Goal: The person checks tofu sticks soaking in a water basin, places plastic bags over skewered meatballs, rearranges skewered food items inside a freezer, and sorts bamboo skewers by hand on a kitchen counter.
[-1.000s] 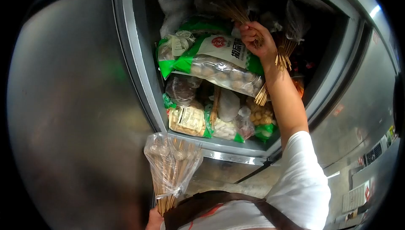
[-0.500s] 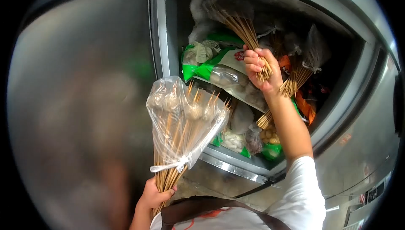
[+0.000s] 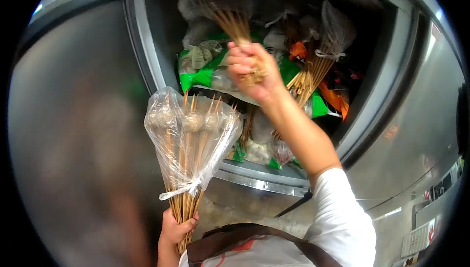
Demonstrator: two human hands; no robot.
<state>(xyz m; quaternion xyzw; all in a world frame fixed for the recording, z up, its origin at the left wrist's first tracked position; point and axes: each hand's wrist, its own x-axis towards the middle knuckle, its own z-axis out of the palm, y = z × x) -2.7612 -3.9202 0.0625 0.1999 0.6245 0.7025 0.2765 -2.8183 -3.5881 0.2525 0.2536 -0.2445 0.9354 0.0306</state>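
Observation:
My left hand [image 3: 177,227] is closed round the lower ends of a bundle of skewers [image 3: 183,206]. A clear plastic bag [image 3: 186,149], tied with a white knot, covers their upper part, and round, pale balls show on the sticks inside. Some stick tips poke out through the top. Inside the fridge, my right hand [image 3: 252,69] grips a second bundle of skewers [image 3: 232,24] by the ends. Its far end reaches into a clear bag whose contents I cannot make out. Beneath that hand lies a green and white food bag [image 3: 203,76].
The open fridge door [image 3: 83,135] stands at left. More bagged skewers [image 3: 311,78] lie at the right of the compartment, near an orange package [image 3: 335,101]. Small bags [image 3: 259,150] sit low by the metal front edge [image 3: 264,184].
My right hand and its skewers have shifted left in the view. The left hand keeps its bundle, which now appears slightly further left. The whole view has turned a little.

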